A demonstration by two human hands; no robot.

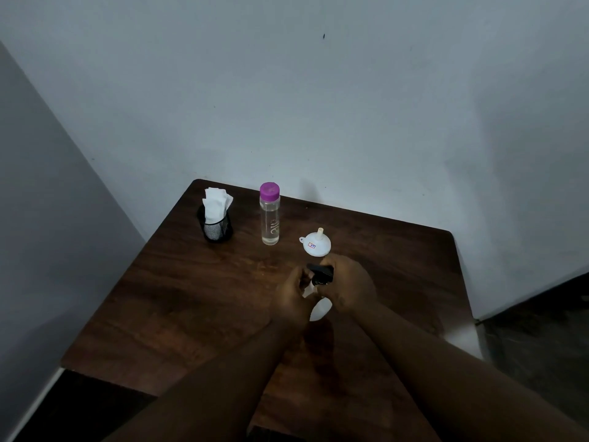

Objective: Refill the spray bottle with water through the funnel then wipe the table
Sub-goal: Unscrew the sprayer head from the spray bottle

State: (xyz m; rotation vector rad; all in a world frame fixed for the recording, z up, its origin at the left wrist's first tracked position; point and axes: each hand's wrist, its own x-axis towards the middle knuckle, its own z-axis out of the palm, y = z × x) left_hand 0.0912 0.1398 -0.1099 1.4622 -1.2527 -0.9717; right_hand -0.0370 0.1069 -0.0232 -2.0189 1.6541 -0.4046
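Observation:
A small white spray bottle with a black trigger head stands near the middle of the dark wooden table. My left hand grips the bottle's body from the left. My right hand is curled around the black spray head. A white funnel lies upside down just behind my hands, spout up. Further back stands a clear water bottle with a purple cap, closed and upright.
A black mesh cup holding white tissues stands at the table's back left corner. Pale walls close in behind and to the left. The table's right edge drops to a dark floor.

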